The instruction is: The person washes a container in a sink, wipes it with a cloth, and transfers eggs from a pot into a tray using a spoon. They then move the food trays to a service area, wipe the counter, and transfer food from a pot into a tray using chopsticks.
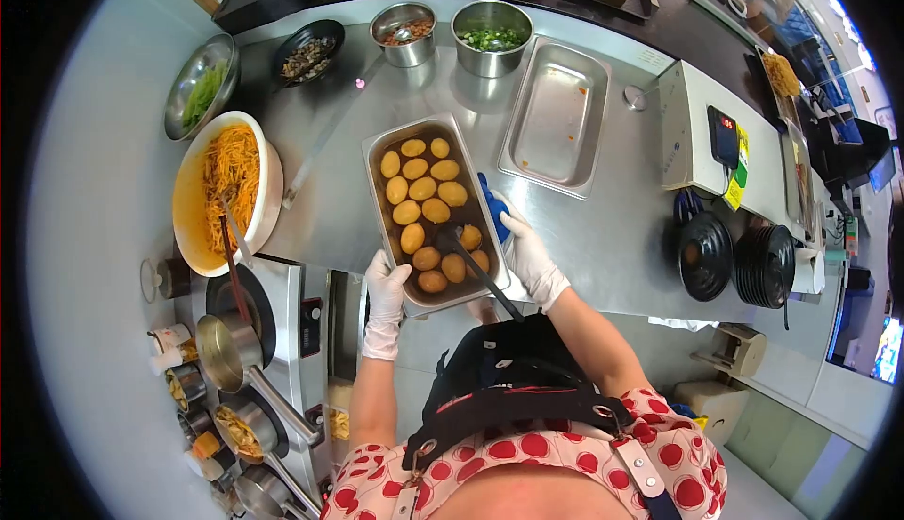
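A deep steel pan (371,181) of peeled brown eggs (424,189) in dark liquid is tilted at the counter's front edge. A black ladle (485,280) rests in it, its handle over the near rim. My left hand (384,296), in a white glove, grips the near left corner, thumb over the rim. My gloved right hand (535,261) holds the right side, next to a blue cloth (493,208) pressed against the pan. The right fingertips are partly hidden behind the cloth and pan wall.
An oblong steel tray (556,120) lies to the right. Steel pots of chopped greens (492,40) and diced food (407,31) stand behind. At left sits a white bowl (273,176) of orange shreds with tongs. Black bowls (704,255) are at right, saucepans (231,351) lower left.
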The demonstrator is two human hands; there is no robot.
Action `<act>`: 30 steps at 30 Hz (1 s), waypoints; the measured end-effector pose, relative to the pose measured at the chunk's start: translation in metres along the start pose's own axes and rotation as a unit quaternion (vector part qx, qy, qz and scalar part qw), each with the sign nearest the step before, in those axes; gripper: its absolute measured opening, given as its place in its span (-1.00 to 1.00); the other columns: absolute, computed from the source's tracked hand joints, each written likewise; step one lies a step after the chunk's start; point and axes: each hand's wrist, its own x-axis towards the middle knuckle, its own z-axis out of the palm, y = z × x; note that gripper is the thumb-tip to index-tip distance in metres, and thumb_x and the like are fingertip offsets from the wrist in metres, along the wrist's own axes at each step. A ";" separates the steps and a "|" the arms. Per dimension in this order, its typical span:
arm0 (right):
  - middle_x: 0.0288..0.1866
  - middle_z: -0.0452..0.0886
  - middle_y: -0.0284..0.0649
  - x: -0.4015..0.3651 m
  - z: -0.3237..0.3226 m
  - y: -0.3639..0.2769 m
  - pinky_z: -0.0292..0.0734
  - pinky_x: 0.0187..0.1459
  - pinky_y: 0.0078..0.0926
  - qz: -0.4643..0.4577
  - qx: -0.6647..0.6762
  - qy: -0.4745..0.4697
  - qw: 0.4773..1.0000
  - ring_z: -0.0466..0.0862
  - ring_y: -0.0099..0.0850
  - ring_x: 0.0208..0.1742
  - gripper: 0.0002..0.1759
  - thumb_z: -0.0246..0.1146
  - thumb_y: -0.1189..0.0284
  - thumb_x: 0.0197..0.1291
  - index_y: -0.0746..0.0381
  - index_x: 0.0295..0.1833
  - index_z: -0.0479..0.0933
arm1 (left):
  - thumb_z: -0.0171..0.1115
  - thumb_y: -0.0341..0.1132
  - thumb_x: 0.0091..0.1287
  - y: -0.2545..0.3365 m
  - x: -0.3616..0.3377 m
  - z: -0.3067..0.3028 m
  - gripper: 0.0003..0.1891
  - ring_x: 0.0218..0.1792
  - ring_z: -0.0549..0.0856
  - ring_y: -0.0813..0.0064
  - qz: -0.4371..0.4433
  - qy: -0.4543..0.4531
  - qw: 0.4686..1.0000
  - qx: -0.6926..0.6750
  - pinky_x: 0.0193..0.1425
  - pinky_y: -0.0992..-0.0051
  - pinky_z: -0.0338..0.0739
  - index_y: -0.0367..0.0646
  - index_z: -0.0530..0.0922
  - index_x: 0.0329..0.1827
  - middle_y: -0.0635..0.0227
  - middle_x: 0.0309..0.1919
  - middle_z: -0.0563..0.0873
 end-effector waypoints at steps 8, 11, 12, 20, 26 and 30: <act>0.34 0.40 -0.16 0.066 0.032 -0.005 0.14 0.41 -0.36 -0.022 0.084 -0.039 0.995 0.34 -0.29 0.36 -0.52 -0.02 0.24 0.41 0.26 0.32 0.32 | 0.11 -0.63 0.15 0.059 -0.040 0.010 -0.81 -0.20 0.57 0.62 -0.001 0.012 1.000 0.009 0.01 0.55 0.47 -0.26 0.50 -0.18 0.39 -0.19 0.63; 0.25 0.46 -0.14 0.072 0.069 -0.017 0.30 0.31 -0.24 0.101 0.201 -0.065 0.972 0.44 -0.19 0.22 -0.43 -0.05 -0.01 0.39 0.21 0.24 0.39 | 0.12 -0.63 0.15 0.078 -0.052 0.009 -0.77 -0.15 0.57 0.61 0.000 -0.002 1.000 0.022 0.06 0.55 0.45 -0.25 0.51 -0.13 0.40 -0.17 0.63; 0.25 0.46 -0.14 0.073 0.071 -0.016 0.30 0.31 -0.24 0.103 0.204 -0.069 0.971 0.44 -0.19 0.22 -0.43 -0.05 -0.01 0.39 0.21 0.24 0.39 | 0.12 -0.63 0.15 0.083 -0.056 0.009 -0.77 -0.15 0.57 0.61 0.002 0.001 1.000 0.026 0.06 0.55 0.45 -0.25 0.51 -0.13 0.40 -0.17 0.63; 0.26 0.44 -0.13 0.029 0.076 0.015 0.37 0.28 -0.22 0.127 0.176 -0.106 0.970 0.45 -0.19 0.23 -0.45 -0.09 0.03 0.42 0.21 0.28 0.35 | 0.20 -0.58 0.19 0.108 -0.073 0.027 -0.78 -0.10 0.58 0.60 0.013 -0.020 1.000 -0.013 0.11 0.52 0.44 -0.24 0.51 -0.10 0.38 -0.12 0.64; 0.27 0.42 -0.12 -0.046 0.065 0.037 0.43 0.25 -0.20 0.096 0.147 -0.091 0.980 0.46 -0.19 0.24 -0.46 -0.12 0.06 0.44 0.21 0.31 0.31 | 0.16 -0.61 0.17 0.106 -0.065 0.036 -0.86 -0.27 0.50 0.70 0.030 -0.016 0.999 0.036 -0.07 0.62 0.42 -0.19 0.48 -0.27 0.48 -0.30 0.61; 0.28 0.42 -0.11 -0.094 0.048 0.027 0.45 0.23 -0.19 0.084 0.137 -0.074 0.984 0.46 -0.19 0.24 -0.47 -0.13 0.07 0.45 0.20 0.32 0.29 | 0.14 -0.60 0.17 0.109 -0.064 0.057 -0.87 -0.27 0.51 0.68 0.035 -0.028 0.998 0.038 -0.06 0.60 0.44 -0.19 0.48 -0.26 0.46 -0.29 0.61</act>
